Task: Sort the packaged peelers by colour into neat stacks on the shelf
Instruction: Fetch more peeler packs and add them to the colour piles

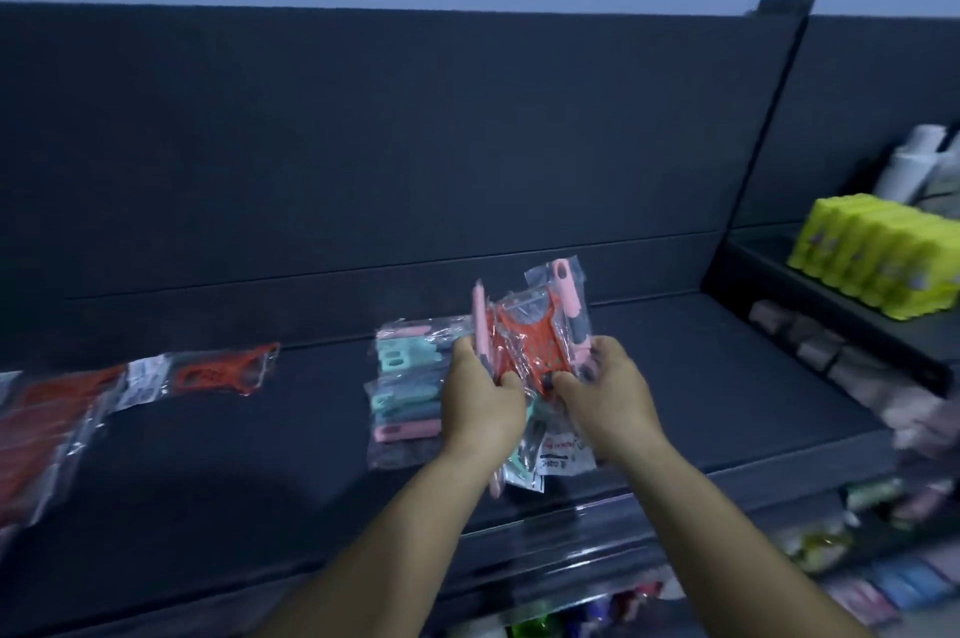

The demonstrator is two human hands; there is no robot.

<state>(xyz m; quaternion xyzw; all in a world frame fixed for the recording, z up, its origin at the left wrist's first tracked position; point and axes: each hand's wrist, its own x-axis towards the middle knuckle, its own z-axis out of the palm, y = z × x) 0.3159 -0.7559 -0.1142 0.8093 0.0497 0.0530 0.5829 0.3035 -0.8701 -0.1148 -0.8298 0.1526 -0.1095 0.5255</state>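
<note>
Both my hands hold a bundle of packaged peelers above the dark shelf (675,377). My left hand (480,390) grips the bundle's left side, beside a pink peeler (480,320). My right hand (605,390) grips its right side, under another pink peeler (566,294). A red peeler (530,341) in clear wrap faces me between the thumbs. Below and left of my hands lies a pile of teal, grey and pink packaged peelers (405,388). Red packaged peelers (223,372) lie in a row at the shelf's left, with more red packs (47,424) at the frame edge.
A dark back panel (415,144) rises behind the shelf. At the right, a neighbouring shelf carries yellow-green packs (872,258) and white rolls (914,159). Lower shelves at the bottom right hold assorted small goods (883,580).
</note>
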